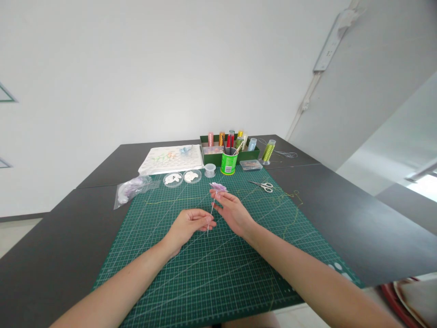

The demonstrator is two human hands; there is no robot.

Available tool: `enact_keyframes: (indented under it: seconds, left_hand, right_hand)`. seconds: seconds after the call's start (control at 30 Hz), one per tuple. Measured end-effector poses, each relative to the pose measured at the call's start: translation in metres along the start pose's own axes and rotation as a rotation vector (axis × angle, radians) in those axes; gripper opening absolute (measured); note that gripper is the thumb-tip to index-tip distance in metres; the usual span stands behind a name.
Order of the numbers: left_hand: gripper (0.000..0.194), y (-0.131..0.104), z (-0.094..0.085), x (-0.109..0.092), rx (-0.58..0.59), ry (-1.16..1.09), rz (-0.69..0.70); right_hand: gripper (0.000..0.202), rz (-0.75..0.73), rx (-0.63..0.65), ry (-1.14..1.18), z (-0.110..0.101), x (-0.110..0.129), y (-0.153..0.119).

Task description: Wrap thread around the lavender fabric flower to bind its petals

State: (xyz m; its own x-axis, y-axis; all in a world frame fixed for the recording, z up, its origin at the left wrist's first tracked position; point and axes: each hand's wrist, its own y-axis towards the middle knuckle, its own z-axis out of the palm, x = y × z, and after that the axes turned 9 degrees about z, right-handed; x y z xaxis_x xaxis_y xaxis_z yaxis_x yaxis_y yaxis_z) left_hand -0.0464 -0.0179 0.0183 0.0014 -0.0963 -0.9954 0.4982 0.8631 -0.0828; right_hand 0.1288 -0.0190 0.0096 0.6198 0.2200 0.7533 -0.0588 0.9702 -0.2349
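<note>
Lilac petals on a thin pale stem: the flower (219,186) sits at the right hand's fingertips, above the green mat (191,282). Left hand (191,225) pinches the lower stem; right hand (234,212), farther out, grips just under the bloom, palm inward. Beyond the right hand, a green can (228,163) bears a white label, print too small to read.

From my station, surfaces noted: cutting mat (235,255), matt, smooth, printed grid. Table (355,214), dark, smooth, faint sheen. Small bag (123,193), clear plastic, glossy, creased. Scissors (262,185), metal blades, pale handles. Lidded case (251,165), clear plastic, shiny. Green can (228,163), glossy. Wall (136,68), matt, smooth.
</note>
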Motion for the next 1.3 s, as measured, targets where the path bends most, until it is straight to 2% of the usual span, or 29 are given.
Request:
enact_keyframes:
  seconds: [0.17,0.37,0.6,0.93,1.3]
  left_hand:
    - [0.037,0.0009,0.0001,0.0021,0.006,-0.002,-0.011]
    - [0.034,0.0008,0.002,0.0047,0.041,0.033,0.053]
    - [0.035,0.0012,0.0025,0.0081,0.081,0.029,0.095]
    - [0.036,-0.0007,0.0031,0.0077,0.071,0.045,0.17]
    - [0.038,-0.0025,0.0054,0.0033,0.043,0.031,0.088]
  right_hand:
    - [0.029,-0.008,-0.003,-0.001,-0.0006,0.0045,-0.0009]
    - [0.03,-0.015,-0.008,0.005,-0.0024,0.0086,-0.0008]
    - [0.03,-0.008,-0.003,0.015,-0.0012,0.0059,-0.0024]
    - [0.023,-0.018,0.024,-0.015,-0.0028,0.0028,-0.0016]
    - [0.025,-0.023,0.055,-0.046,-0.0019,-0.0005,-0.0031]
